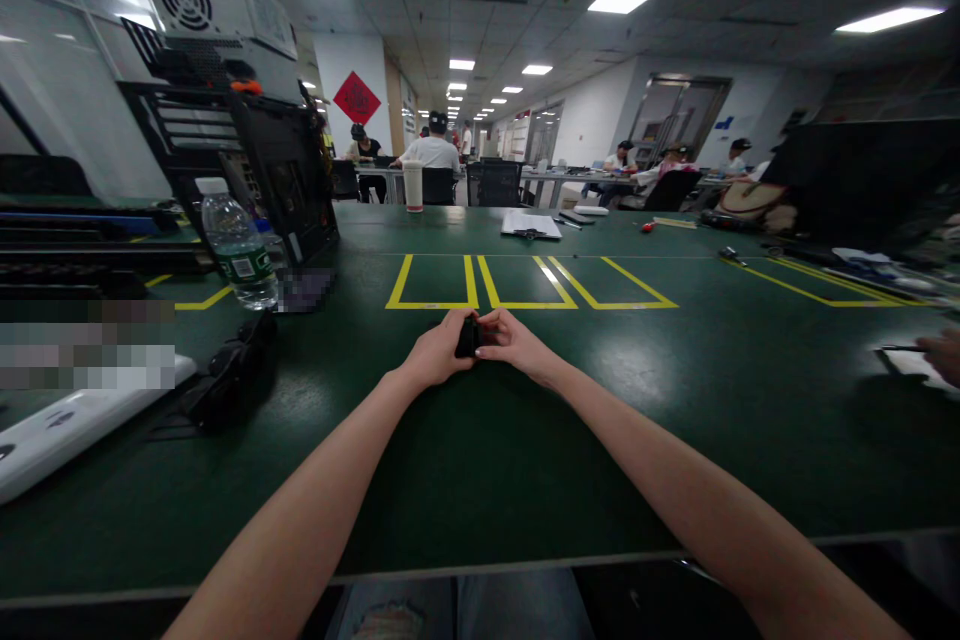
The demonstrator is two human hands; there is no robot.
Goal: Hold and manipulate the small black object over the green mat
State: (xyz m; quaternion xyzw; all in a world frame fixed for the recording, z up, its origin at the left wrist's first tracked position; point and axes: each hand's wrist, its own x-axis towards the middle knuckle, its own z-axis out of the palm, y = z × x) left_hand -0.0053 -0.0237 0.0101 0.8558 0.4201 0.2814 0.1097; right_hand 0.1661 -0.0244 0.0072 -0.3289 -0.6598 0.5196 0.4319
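Note:
Both arms reach forward over a dark green tabletop (480,480). A small black object (468,338) is between the hands, and its exact kind cannot be made out. My left hand (441,348) is closed around its left side. From the right, the fingers of my right hand (517,345) are bent together with their tips at the object's right edge. Yellow tape outlines (525,306) lie on the table just beyond the hands.
A water bottle (238,245) stands at left beside an open computer case (281,170) topped by a power supply (217,5). Black cables (229,370) lie nearer. A clipboard (531,224) and a tall cup (413,186) are farther back. Another person's hand (943,355) shows at right.

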